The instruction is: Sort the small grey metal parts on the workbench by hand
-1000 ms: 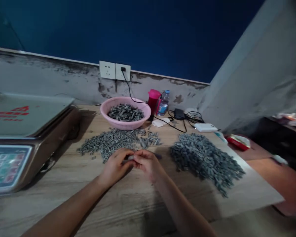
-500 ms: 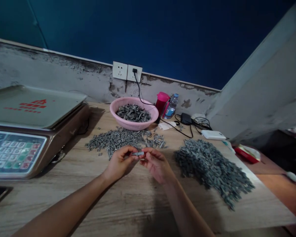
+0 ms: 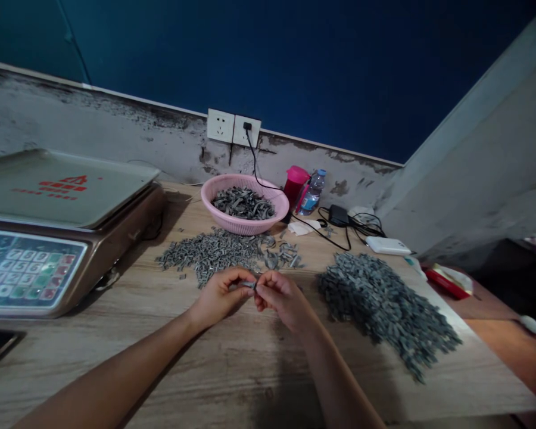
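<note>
Both hands meet over the wooden table (image 3: pixel 232 369), pinching one small grey part (image 3: pixel 249 285) between their fingertips. My left hand (image 3: pixel 218 295) grips its left end, my right hand (image 3: pixel 280 298) its right end. Just behind the hands lies a flat spread of small grey pieces (image 3: pixel 214 253). A bigger heap of darker grey pieces (image 3: pixel 384 307) lies to the right. A pink basket (image 3: pixel 244 205) holding more grey strips stands further back.
A weighing scale (image 3: pixel 49 232) with a keypad fills the left. By the wall stand a pink cup (image 3: pixel 295 185), a water bottle (image 3: pixel 311 190), a charger with cables (image 3: pixel 339 215) and a white box (image 3: pixel 388 245). A red-and-white packet (image 3: pixel 446 280) lies at the right.
The view has shifted a little. My fingers have closed in tighter on the grey part, which half a second ago showed more plainly between the two hands.
</note>
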{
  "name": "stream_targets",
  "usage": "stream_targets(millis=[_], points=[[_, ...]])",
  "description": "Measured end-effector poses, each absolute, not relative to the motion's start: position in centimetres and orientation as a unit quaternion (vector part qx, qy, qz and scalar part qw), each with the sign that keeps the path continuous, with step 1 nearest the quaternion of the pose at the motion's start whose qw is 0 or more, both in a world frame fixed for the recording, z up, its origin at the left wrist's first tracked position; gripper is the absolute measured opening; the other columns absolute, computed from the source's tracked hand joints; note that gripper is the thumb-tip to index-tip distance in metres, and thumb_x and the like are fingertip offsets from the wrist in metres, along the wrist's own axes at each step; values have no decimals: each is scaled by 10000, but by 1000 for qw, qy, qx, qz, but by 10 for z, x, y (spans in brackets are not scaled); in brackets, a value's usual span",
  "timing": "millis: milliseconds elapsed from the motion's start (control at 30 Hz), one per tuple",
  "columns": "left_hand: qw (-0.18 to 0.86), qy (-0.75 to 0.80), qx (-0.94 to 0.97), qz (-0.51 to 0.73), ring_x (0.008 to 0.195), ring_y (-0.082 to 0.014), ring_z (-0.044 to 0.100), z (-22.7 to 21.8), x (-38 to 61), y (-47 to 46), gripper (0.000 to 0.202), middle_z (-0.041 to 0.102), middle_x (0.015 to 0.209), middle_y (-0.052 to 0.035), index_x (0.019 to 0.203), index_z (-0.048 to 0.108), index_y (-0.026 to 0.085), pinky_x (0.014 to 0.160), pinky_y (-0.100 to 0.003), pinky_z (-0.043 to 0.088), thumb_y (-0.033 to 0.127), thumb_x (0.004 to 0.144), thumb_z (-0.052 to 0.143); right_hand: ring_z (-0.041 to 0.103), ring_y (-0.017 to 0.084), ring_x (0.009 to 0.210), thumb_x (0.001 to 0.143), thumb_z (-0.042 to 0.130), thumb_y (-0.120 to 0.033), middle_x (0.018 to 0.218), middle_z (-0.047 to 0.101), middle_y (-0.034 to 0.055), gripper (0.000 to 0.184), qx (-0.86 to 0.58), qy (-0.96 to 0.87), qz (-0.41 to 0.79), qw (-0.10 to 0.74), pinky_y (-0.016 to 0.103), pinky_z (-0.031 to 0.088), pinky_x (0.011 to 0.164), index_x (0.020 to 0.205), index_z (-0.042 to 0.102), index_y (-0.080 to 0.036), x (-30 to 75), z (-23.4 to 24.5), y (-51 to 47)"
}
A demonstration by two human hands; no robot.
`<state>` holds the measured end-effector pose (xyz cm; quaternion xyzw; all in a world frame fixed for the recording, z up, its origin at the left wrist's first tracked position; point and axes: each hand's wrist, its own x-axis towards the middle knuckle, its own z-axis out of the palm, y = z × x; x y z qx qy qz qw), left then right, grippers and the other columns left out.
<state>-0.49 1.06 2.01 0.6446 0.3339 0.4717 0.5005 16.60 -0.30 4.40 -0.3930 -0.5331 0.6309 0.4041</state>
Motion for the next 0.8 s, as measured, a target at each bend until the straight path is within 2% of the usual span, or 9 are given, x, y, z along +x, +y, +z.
stream_targets(millis=[133, 333, 700, 800], points=[[442, 346, 691, 456, 771, -147, 568, 24, -7, 10, 130, 632, 802, -39, 833, 640, 149, 727, -249, 423, 259, 763, 636, 526, 92, 498, 715, 672, -347, 583, 579, -19, 261, -406, -515, 629, 418, 219, 438, 516, 769, 504, -155, 164, 42, -2], [435, 337, 701, 454, 775, -144, 571, 28, -6, 9, 121, 637, 806, -33, 834, 640, 154, 737, -247, 421, 252, 763, 637, 526, 93, 501, 706, 678, -325, 601, 583, -27, 261, -407, -507, 617, 444, 216, 435, 506, 801, 494, -168, 162, 42, -3], [519, 298, 667, 444, 767, -174, 599, 28, -6, 9, 135, 643, 794, -70, 850, 627, 122, 737, -294, 470, 229, 768, 616, 511, 99, 477, 673, 702, -333, 565, 581, -32, 288, -397, -494, 627, 454, 221, 397, 490, 767, 475, -182, 158, 41, -2], [427, 343, 702, 455, 749, -160, 583, 29, -5, 9, 90, 633, 775, -53, 806, 621, 141, 705, -272, 451, 222, 768, 612, 492, 99, 480, 666, 701, -347, 551, 551, -39, 288, -418, -506, 596, 462, 223, 383, 497, 755, 482, -183, 154, 39, -3]])
